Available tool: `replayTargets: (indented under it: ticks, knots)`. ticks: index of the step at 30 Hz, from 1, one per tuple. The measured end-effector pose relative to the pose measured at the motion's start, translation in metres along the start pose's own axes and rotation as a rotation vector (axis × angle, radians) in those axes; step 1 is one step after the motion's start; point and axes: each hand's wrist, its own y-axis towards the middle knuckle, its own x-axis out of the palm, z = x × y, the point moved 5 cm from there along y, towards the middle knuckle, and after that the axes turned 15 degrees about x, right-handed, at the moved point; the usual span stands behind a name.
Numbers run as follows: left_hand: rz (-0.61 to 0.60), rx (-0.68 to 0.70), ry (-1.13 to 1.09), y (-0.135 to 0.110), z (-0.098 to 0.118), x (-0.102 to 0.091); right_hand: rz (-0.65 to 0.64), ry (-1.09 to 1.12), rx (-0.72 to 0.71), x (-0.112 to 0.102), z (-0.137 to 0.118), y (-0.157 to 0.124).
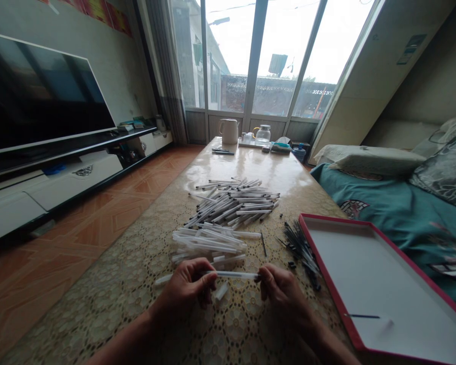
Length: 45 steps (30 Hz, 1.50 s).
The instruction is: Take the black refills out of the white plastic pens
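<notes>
Pen [235,275], probably light, stiff and slick, best gripped near its ends, spans the space above the tabletop [129,268], pinched by fingers of the left hand [190,284] and right hand [283,289], near heaped pens [231,205].

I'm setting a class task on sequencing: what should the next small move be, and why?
Probably press the dark end piece firmly toward the pen barrel with the right hand: it pinches that end, while the left hand grips the barrel's other end.
</notes>
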Motion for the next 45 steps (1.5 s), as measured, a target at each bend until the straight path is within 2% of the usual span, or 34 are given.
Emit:
replayTargets:
  ticks: [5,10,14,20,23,26,32,34,36,40,45]
  knots:
    - [0.006,-0.021,0.009,0.0,0.002,0.002,-0.002,-0.059,-0.026,0.0,-0.001,-0.003]
    - [0.028,-0.034,0.01,0.001,0.001,0.001,-0.079,0.183,0.109,0.004,0.004,-0.003]
    - [0.025,-0.03,-0.006,0.001,0.0,0.001,-0.087,0.295,0.08,0.004,0.003,-0.001]
    - [0.016,-0.012,-0.023,0.001,-0.001,0.0,0.001,-0.033,-0.052,0.002,0.003,-0.001]
    - [0.025,-0.019,-0.036,0.001,0.0,0.001,0.01,-0.079,-0.068,0.003,0.002,-0.002]
    - [0.052,-0.023,-0.081,0.002,0.001,0.001,-0.006,0.0,-0.019,0.004,0.003,-0.003]
    - [0.149,0.069,-0.236,0.004,0.004,-0.004,-0.162,0.278,0.119,0.021,0.009,-0.004]
    - [0.133,0.042,-0.303,0.004,0.001,-0.003,-0.186,0.302,0.133,0.025,0.009,-0.004]
    - [0.089,0.003,-0.344,0.003,-0.002,0.001,-0.166,0.256,0.108,0.025,0.006,-0.003]
    - [0.07,-0.009,-0.369,0.003,-0.004,0.002,-0.042,0.022,-0.056,0.018,-0.005,-0.004]
    - [0.099,-0.02,-0.376,0.004,-0.005,-0.001,-0.059,-0.075,-0.107,0.02,-0.003,-0.006]
